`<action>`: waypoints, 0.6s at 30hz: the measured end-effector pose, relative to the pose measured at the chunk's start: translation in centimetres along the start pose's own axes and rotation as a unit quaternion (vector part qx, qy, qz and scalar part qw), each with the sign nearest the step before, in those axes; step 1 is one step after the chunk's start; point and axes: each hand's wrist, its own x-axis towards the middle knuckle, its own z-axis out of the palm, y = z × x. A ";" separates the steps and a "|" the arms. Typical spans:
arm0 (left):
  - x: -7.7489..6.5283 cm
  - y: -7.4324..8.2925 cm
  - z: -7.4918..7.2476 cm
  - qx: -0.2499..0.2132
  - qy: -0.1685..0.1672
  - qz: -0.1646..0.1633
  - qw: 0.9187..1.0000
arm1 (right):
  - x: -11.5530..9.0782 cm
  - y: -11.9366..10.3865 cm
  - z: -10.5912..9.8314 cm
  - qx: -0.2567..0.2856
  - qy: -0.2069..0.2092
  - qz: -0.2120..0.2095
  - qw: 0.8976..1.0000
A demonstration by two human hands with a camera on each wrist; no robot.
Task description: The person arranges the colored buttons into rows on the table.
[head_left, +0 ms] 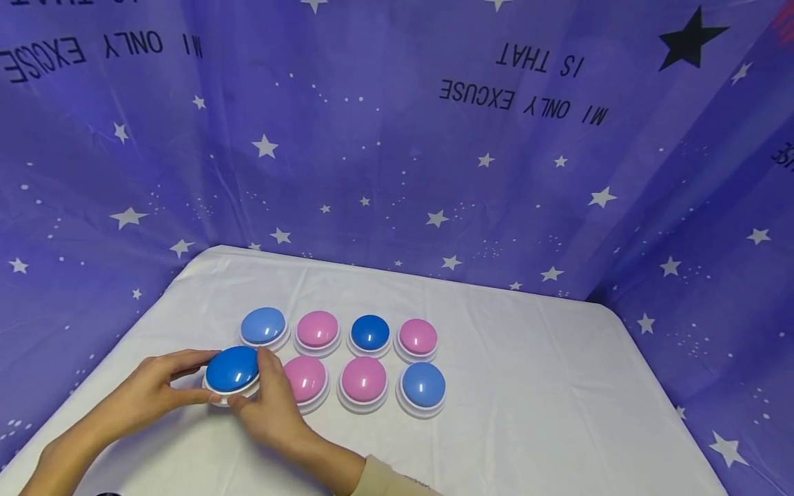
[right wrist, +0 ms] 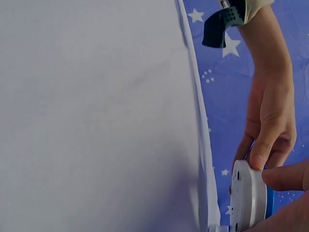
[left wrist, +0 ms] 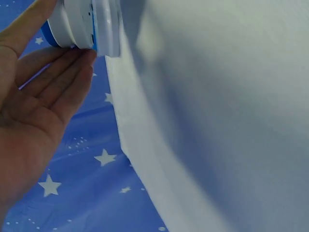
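Both hands hold a dark blue domed push button (head_left: 232, 370) with a white base at the left end of the front row. My left hand (head_left: 139, 396) grips its left side, with the thumb at the near rim. The right hand (head_left: 276, 410) grips its right side, thumb also at the near edge. In the right wrist view the base's white underside (right wrist: 244, 195) shows, with small dark holes, off the cloth. Right beside the right hand sits a pink button (head_left: 306, 379), partly covered by that hand. A light blue button (head_left: 263, 325) stands just behind the held one.
Farther right in the front row are a pink button (head_left: 364, 379) and a light blue one (head_left: 424, 384). The back row continues with pink (head_left: 318, 329), dark blue (head_left: 370, 332) and pink (head_left: 418, 336) buttons. A white cloth (head_left: 527, 399) covers the table; a purple star-printed curtain (head_left: 397, 172) surrounds it.
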 end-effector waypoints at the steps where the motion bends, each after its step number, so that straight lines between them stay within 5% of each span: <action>1: -0.1 -0.2 0.0 -0.006 -0.003 0.001 1.000 | -0.1 0.0 0.2 -0.001 -0.001 0.001 1.000; 18: -0.8 -2.6 1.1 0.011 -0.007 0.018 1.000 | -0.3 0.2 2.2 0.008 -0.011 0.061 0.998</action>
